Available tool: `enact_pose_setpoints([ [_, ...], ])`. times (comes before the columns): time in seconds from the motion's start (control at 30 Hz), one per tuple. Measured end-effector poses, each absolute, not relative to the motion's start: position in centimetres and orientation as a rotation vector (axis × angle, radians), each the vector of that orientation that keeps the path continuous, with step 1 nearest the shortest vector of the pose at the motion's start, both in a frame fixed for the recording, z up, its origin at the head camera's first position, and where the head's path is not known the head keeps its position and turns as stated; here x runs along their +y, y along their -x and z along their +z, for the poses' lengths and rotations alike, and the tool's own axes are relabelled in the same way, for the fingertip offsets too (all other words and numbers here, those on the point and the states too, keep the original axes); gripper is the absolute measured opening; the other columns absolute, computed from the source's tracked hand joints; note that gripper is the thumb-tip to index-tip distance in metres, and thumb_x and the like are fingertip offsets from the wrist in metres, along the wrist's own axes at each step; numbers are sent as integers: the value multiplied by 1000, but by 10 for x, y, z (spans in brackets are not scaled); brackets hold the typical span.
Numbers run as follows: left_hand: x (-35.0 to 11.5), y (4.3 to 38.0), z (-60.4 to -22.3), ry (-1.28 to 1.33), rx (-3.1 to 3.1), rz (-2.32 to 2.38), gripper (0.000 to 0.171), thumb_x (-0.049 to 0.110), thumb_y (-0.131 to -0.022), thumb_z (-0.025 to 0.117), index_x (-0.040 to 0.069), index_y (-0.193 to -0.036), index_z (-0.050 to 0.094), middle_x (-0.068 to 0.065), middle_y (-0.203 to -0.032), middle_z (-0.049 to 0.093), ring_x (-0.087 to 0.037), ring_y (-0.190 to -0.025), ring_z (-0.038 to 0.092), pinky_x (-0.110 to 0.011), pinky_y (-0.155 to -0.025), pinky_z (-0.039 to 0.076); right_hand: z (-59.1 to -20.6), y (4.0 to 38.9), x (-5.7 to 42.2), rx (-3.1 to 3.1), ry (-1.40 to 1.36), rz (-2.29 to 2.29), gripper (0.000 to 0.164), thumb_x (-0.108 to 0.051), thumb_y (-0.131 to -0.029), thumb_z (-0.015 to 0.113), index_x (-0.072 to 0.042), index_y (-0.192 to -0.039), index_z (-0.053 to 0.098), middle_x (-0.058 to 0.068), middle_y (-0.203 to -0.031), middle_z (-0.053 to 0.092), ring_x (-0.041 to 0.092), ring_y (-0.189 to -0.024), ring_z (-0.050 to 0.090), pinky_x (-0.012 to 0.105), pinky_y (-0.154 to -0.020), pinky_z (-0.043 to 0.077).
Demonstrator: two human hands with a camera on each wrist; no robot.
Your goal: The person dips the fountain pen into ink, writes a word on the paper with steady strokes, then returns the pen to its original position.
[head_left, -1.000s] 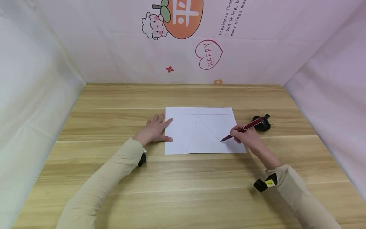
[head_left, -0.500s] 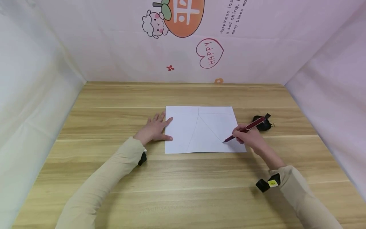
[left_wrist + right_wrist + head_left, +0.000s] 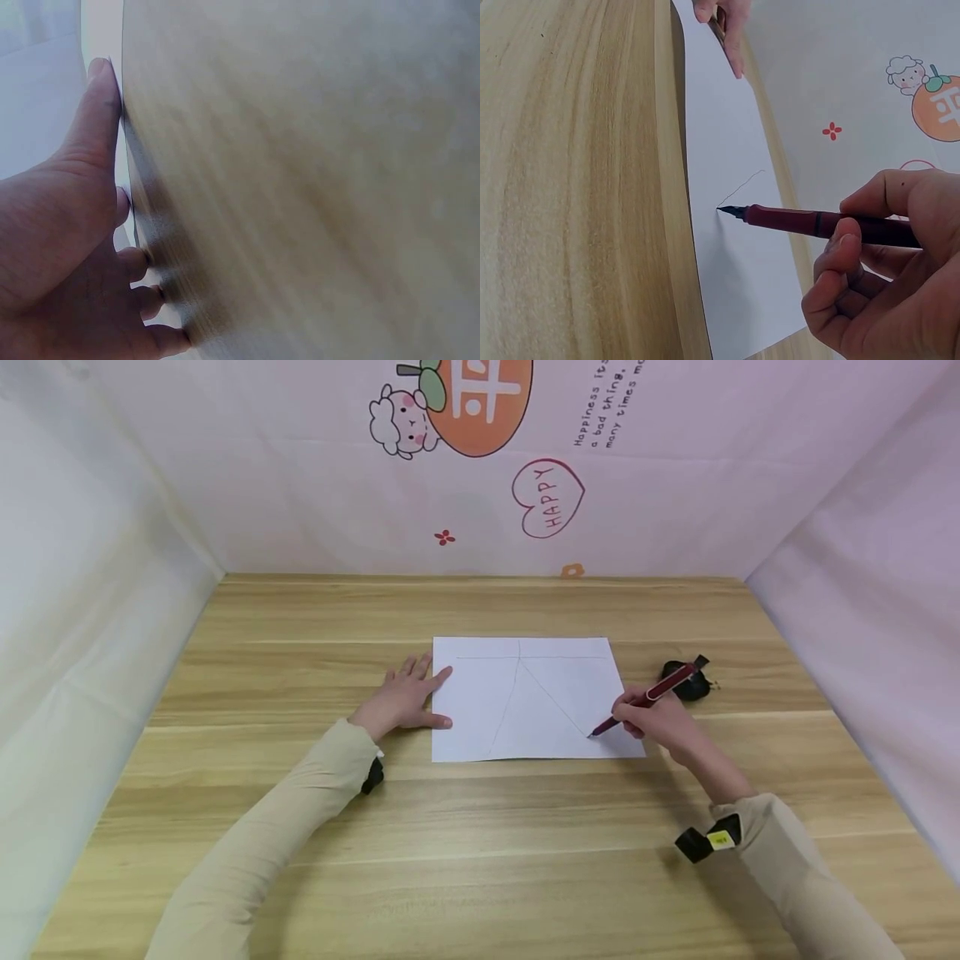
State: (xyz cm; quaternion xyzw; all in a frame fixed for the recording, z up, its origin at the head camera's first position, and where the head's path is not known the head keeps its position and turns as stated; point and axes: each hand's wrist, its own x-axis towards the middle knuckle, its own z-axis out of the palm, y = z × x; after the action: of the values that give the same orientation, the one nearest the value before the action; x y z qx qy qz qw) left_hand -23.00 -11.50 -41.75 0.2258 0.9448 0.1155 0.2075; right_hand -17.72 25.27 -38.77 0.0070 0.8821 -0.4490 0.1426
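A white sheet of paper (image 3: pixel 480 710) lies on the table and bears thin drawn lines: one across near its far edge and two spreading down from it. My right hand (image 3: pixel 660 720) pinches a dark red fountain pen (image 3: pixel 787 219) between thumb and fingers. The pen's nib (image 3: pixel 726 211) touches the paper at the lower end of the right slanting line. At the sheet's left edge rests my left hand (image 3: pixel 403 700), fingers spread and straight, with thumb and index finger over the paper. In the left wrist view, the left hand (image 3: pixel 67 232) lies along the paper's edge.
A small black object (image 3: pixel 690 683), perhaps a pouch, lies right of the paper, partly behind the pen. The wooden table (image 3: pixel 450 843) meets a printed white cloth (image 3: pixel 300 510) at the back. White cloth also hangs at both sides.
The right hand has moved slightly right and toward the person with the pen, and the slanting line beneath the nib has grown longer. The left hand has stayed in place.
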Motion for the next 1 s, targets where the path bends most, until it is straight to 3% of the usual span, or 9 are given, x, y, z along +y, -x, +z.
enact_pose_setpoints([
  [1.0,-113,227,-415,-623,2635,322,89,53,-84,61,18,-152,13,-19,-158,-7,-43,-144,-2,-65,-112,10,-382,167,263,2508,-73,-1290,19,-8,-86,53,9,-94,56,-5,-60,50,5,-59,47,24,-55,42],
])
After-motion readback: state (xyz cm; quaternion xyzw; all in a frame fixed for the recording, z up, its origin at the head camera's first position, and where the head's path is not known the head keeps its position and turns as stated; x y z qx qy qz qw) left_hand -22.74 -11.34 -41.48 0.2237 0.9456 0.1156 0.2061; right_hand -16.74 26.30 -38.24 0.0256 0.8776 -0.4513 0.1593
